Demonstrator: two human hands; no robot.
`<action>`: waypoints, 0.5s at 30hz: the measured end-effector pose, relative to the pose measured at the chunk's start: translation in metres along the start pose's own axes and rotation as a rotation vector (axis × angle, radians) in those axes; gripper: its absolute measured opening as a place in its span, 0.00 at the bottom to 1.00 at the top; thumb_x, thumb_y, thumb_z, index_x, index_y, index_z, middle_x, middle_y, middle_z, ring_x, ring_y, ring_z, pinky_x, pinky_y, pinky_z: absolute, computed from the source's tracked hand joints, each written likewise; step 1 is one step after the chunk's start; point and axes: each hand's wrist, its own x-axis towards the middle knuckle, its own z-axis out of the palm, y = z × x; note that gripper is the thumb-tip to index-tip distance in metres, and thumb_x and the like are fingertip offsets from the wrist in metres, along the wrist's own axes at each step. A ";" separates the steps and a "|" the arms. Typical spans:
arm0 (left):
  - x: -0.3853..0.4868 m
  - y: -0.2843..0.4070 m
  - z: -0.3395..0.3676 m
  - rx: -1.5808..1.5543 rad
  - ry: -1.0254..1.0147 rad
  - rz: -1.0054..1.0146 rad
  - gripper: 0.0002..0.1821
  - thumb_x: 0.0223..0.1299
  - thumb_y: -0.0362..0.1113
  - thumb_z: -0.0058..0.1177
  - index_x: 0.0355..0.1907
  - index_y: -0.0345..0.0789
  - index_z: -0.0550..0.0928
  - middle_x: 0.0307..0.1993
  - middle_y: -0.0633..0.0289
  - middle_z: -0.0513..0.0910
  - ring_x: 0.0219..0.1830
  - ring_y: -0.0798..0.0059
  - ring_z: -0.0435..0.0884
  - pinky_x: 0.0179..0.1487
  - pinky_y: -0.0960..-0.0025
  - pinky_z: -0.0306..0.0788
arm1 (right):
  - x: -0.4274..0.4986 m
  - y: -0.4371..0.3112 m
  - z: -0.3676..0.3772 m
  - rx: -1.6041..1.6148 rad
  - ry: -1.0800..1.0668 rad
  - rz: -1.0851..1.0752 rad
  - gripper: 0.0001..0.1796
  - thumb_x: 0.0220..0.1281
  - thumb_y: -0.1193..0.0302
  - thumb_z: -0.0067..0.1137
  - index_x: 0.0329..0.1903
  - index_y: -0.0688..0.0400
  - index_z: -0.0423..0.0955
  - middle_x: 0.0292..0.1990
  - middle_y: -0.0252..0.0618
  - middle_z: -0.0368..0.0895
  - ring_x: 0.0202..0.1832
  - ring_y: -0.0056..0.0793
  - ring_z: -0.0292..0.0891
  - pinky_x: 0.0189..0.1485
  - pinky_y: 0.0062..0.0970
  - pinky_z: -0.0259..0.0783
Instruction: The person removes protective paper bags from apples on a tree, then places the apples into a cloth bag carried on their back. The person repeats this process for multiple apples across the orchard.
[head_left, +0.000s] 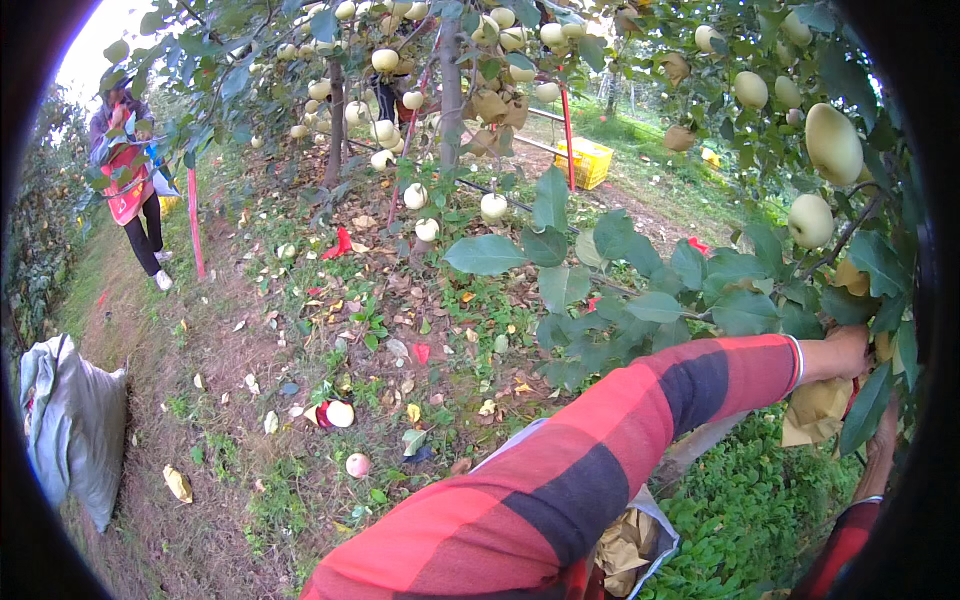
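My left hand (844, 354) reaches across to the right among apple leaves, at the top of a brown paper fruit bag (817, 411); its fingers are mostly hidden. Just below and to the right, my right hand (883, 435) is raised beside the same paper bag, partly covered by a leaf. Whether either hand grips the bag cannot be made out. Pale apples (811, 220) hang on the branch above my hands. Under my left arm, an open white sack (664, 551) holds crumpled brown paper bags (624, 544).
A leafy branch (652, 307) juts left of my hands. A full woven sack (75, 420) stands at left. A person (131, 172) in a red apron stands upper left. Red poles (568, 131), tree trunks (450, 90) and a yellow crate (585, 163) lie beyond; fallen apples (358, 465) dot the ground.
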 end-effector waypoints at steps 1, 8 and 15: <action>0.001 0.002 -0.001 0.013 -0.001 -0.030 0.21 0.48 0.36 0.60 0.44 0.27 0.77 0.39 0.40 0.82 0.46 0.45 0.81 0.48 0.55 0.75 | 0.006 0.005 -0.008 0.107 -0.034 0.020 0.21 0.74 0.57 0.45 0.61 0.55 0.67 0.45 0.32 0.78 0.43 0.24 0.78 0.44 0.27 0.77; -0.023 0.006 -0.019 -0.051 -0.049 0.116 0.13 0.50 0.35 0.58 0.38 0.31 0.80 0.37 0.44 0.82 0.43 0.47 0.81 0.46 0.54 0.75 | 0.057 0.051 -0.061 0.217 -0.112 -0.050 0.20 0.72 0.59 0.49 0.58 0.57 0.70 0.45 0.31 0.78 0.43 0.22 0.76 0.44 0.24 0.75; -0.052 0.026 -0.045 -0.001 0.031 0.268 0.12 0.52 0.39 0.55 0.33 0.32 0.79 0.35 0.44 0.81 0.40 0.44 0.80 0.45 0.53 0.73 | -0.004 0.013 0.008 0.084 -0.038 -0.121 0.27 0.69 0.60 0.53 0.64 0.61 0.65 0.52 0.38 0.77 0.52 0.27 0.73 0.55 0.27 0.68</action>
